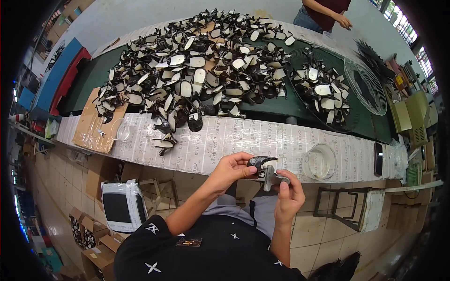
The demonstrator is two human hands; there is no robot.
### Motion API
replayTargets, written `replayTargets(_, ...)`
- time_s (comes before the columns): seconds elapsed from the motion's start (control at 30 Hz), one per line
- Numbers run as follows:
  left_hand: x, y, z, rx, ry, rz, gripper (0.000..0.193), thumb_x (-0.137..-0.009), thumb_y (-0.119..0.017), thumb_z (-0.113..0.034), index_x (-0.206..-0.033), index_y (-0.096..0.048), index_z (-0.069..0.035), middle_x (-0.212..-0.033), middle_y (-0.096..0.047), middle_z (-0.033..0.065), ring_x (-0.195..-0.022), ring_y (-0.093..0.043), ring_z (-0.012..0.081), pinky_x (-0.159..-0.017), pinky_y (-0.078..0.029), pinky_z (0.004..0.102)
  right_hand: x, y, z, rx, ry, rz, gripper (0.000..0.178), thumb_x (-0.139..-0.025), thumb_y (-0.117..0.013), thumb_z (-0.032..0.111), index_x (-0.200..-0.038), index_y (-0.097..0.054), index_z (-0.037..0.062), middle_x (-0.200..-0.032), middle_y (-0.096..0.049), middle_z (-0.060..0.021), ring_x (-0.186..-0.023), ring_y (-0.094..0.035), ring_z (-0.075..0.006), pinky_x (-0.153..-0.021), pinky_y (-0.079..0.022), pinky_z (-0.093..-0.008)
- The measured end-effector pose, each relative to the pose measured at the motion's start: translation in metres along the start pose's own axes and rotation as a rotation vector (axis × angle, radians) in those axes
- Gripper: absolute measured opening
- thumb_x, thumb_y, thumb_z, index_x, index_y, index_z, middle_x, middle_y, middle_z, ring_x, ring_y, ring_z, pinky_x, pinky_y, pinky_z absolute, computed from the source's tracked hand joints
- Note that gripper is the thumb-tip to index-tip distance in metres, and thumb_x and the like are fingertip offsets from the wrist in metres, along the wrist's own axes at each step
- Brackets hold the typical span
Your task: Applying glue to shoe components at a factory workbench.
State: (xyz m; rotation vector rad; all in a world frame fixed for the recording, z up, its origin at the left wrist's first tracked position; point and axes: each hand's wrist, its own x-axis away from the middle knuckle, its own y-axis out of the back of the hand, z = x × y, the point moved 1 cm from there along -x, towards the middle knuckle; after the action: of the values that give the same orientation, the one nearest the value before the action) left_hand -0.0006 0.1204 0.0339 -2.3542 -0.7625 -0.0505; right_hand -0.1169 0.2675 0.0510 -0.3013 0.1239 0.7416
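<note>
In front of my body, over the table's near edge, both hands work at one spot. My left hand is closed on a glossy black shoe heel, thumb and fingers pinching its side. Against the heel's lower right stands a grey, curved-ended piece, pinched between the thumb and fingers of my right hand. The heel and grey piece appear to touch; fingers hide part of the contact. Beyond my hands lies a large heap of similar black heels with pale oval faces.
A smaller heel pile lies by a fan guard. Clear round tubs and a phone sit on the paper-covered near strip. Cardboard lies left. Metal-framed stools stand below. Another person stands across the table.
</note>
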Motion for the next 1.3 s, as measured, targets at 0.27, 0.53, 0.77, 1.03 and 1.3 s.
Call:
replayTargets(0.27,-0.001,-0.002,-0.001,0.011,0.005,0.009,0.027,-0.088,-0.068,-0.006,-0.112,-0.057,0.001,-0.104,-0.065,0.0077,-0.089,-0.065,0.0130,-0.080,-0.055,0.0266,-0.002,0.018,-0.004,-0.195,-0.099,-0.101,0.025,-0.095,-0.055,0.009,-0.117,-0.058,-0.0034,-0.118,-0.060,-0.0155,-0.095,-0.062,-0.0167,-0.070,-0.054,-0.0275)
replayTargets(0.53,-0.004,-0.001,0.003,-0.017,0.001,0.018,0.025,-0.088,-0.067,-0.004,-0.111,-0.057,0.001,-0.106,-0.065,0.0084,-0.093,-0.065,0.0130,-0.083,-0.055,0.0274,-0.012,0.003,0.030,0.598,0.233,0.068,0.021,-0.085,-0.064,0.001,-0.106,-0.067,-0.0023,-0.112,-0.064,-0.0157,-0.093,-0.064,-0.0222,-0.076,-0.053,-0.0301)
replayTargets(0.77,-0.005,-0.005,0.005,-0.026,-0.018,0.016,0.024,-0.088,-0.067,-0.003,-0.109,-0.057,0.001,-0.106,-0.064,0.0089,-0.094,-0.064,0.0140,-0.084,-0.055,0.0288,-0.014,0.000,0.026,0.767,0.385,0.136,0.025,-0.082,-0.067,-0.003,-0.107,-0.067,-0.0019,-0.111,-0.062,-0.0176,-0.093,-0.065,-0.0284,-0.075,-0.054,-0.0319)
replayTargets(1.03,-0.004,-0.006,0.003,-0.053,-0.018,0.024,0.022,-0.088,-0.067,-0.003,-0.107,-0.056,0.001,-0.106,-0.064,0.0095,-0.095,-0.065,0.0160,-0.085,-0.056,0.0304,-0.015,-0.004,0.029,0.907,0.424,0.027,0.025,-0.083,-0.065,-0.005,-0.108,-0.066,-0.0022,-0.111,-0.062,-0.0169,-0.097,-0.063,-0.0300,-0.080,-0.053,-0.0353)
replayTargets(1.3,-0.004,-0.002,0.006,-0.048,0.030,0.024,0.024,-0.090,-0.065,-0.006,-0.112,-0.057,0.001,-0.107,-0.065,0.0086,-0.094,-0.065,0.0152,-0.084,-0.056,0.0311,-0.015,0.007,0.036,0.943,0.458,-0.067,0.024,-0.083,-0.065,-0.005,-0.107,-0.066,-0.0038,-0.110,-0.062,-0.0180,-0.090,-0.065,-0.0279,-0.070,-0.057,-0.0330)
